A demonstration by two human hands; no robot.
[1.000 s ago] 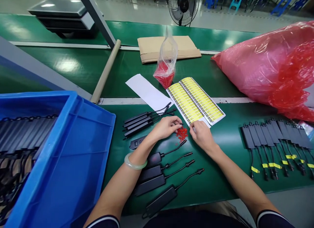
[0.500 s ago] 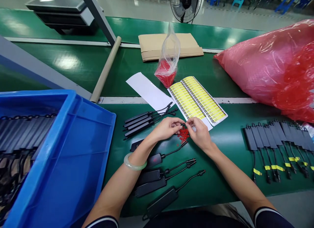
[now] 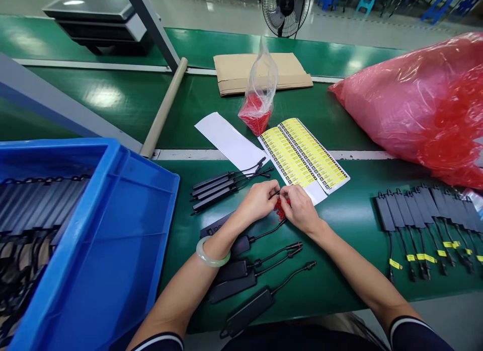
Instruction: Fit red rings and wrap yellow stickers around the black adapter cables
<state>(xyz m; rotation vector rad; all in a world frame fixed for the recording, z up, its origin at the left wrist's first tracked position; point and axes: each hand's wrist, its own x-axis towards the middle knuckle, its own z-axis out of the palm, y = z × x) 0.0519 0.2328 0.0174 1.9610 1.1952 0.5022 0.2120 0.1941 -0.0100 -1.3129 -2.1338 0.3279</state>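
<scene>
My left hand (image 3: 260,202) is closed in a pinch on a black cable connector (image 3: 276,193), its fingertips meeting those of the other hand. My right hand (image 3: 301,208) is also closed, thumb and finger at the connector's end; what they pinch is too small to make out. Just below the fingertips lies a pile of small red rings (image 3: 279,210), partly covered by the hands. A black power adapter (image 3: 215,225) lies partly under my left forearm. Closer to me are more black adapters (image 3: 251,310) with short cables, some with red at the connector tips.
A blue crate (image 3: 147,230) of adapters stands left. Beyond the hands lie several adapters (image 3: 213,192), a white sheet (image 3: 228,139), yellow label sheets (image 3: 302,149) and a clear bag of red rings (image 3: 258,112). Labelled adapters (image 3: 405,210) line the right, below a pink bag (image 3: 407,99).
Both hands have shifted slightly left, still together. My left hand has turned so its back shows more, and my right fingers have curled in over the red rings.
</scene>
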